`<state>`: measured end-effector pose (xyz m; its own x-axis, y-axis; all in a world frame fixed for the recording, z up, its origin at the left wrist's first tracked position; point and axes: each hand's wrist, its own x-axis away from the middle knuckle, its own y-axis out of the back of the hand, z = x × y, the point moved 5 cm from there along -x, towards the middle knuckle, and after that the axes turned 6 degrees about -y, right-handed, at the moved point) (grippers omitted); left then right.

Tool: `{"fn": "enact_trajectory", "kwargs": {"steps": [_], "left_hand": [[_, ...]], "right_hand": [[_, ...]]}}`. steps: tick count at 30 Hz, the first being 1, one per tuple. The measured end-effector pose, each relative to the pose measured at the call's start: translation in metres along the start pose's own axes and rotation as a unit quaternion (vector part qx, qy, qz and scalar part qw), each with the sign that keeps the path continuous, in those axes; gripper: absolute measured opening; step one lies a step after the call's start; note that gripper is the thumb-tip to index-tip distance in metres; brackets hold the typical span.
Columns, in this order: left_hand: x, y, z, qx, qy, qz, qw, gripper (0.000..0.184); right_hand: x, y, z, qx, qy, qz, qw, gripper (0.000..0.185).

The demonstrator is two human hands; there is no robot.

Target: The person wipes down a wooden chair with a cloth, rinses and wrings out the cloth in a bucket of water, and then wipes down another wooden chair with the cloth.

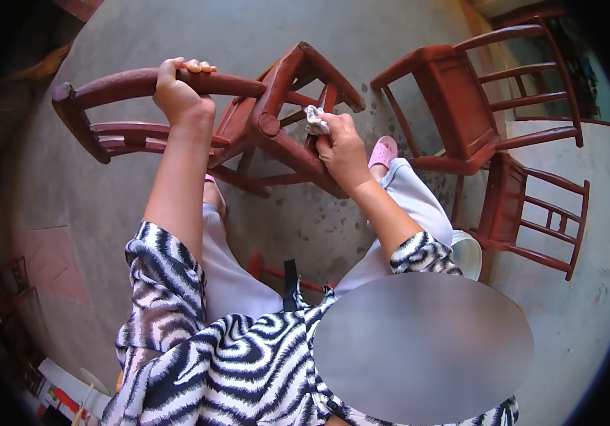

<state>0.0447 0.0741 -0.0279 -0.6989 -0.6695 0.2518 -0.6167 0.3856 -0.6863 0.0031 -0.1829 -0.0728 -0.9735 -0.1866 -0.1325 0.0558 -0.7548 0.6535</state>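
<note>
A red-brown wooden chair [294, 155] is tipped over in front of me, its back toward the left and its legs toward the upper right. My left hand [183, 94] is closed around a post of the chair's back. In my right hand [347, 148] is a crumpled white cloth [315, 120], pinched by the fingers beside the seat frame and legs. Part of the cloth is hidden behind those fingers. I cannot tell whether the cloth touches the wood.
Two more red wooden chairs, one nearer the top [454, 103] and one lower [500, 206], stand at the right. A pale bucket [468, 252] is beside my knee. Dark wet-looking spots mark the concrete floor [319, 234]. Red wood [256, 266] shows between my legs.
</note>
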Motion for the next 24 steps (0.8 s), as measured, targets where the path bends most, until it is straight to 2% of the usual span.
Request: {"fn": "enact_trajectory", "kwargs": {"steps": [4,6,8,10,11,13,14,16,18,21,23,24], "left_hand": [[0.001,-0.004,-0.002,-0.005,0.0,-0.011,1.0,0.007],[0.002,-0.004,-0.002,-0.002,0.003,-0.007,1.0,0.006],[0.003,-0.002,-0.003,-0.009,-0.004,-0.011,1.0,0.007],[0.003,-0.001,-0.007,-0.022,-0.003,-0.004,1.0,0.007],[0.004,-0.001,-0.01,-0.022,0.002,0.002,1.0,0.008],[0.007,0.002,-0.011,-0.022,0.009,0.009,1.0,0.008],[0.008,0.0,-0.01,-0.02,0.017,0.021,0.999,0.008],[0.012,0.003,-0.008,-0.018,0.024,0.021,0.999,0.009],[0.013,0.003,-0.011,-0.024,0.024,0.019,0.999,0.01],[0.014,0.005,-0.01,-0.019,0.041,0.028,0.999,0.011],[0.012,-0.002,-0.006,-0.031,0.042,0.035,0.998,0.011],[0.014,-0.001,-0.005,-0.039,0.045,0.035,0.998,0.011]], "right_hand": [[-0.012,0.002,-0.013,-0.028,-0.037,-0.024,0.999,0.025],[-0.025,0.01,-0.035,-0.046,-0.089,-0.048,0.994,0.021],[-0.033,0.024,-0.046,0.005,-0.095,-0.085,0.992,0.022],[-0.039,0.032,-0.035,-0.063,-0.086,-0.104,0.989,0.025],[-0.04,0.031,-0.031,-0.064,-0.086,-0.101,0.989,0.025],[-0.037,0.022,-0.025,0.048,-0.032,-0.061,0.996,0.028],[-0.033,0.019,-0.026,0.048,-0.036,-0.059,0.997,0.028],[-0.025,0.006,-0.026,0.145,0.03,-0.029,0.988,0.029],[-0.021,0.005,-0.027,0.158,0.038,-0.019,0.987,0.03],[-0.014,0.006,-0.025,0.121,0.006,-0.004,0.993,0.029],[-0.01,0.005,-0.032,0.131,-0.062,0.016,0.989,0.028],[-0.009,0.005,-0.032,0.13,-0.065,0.018,0.989,0.028]]}}
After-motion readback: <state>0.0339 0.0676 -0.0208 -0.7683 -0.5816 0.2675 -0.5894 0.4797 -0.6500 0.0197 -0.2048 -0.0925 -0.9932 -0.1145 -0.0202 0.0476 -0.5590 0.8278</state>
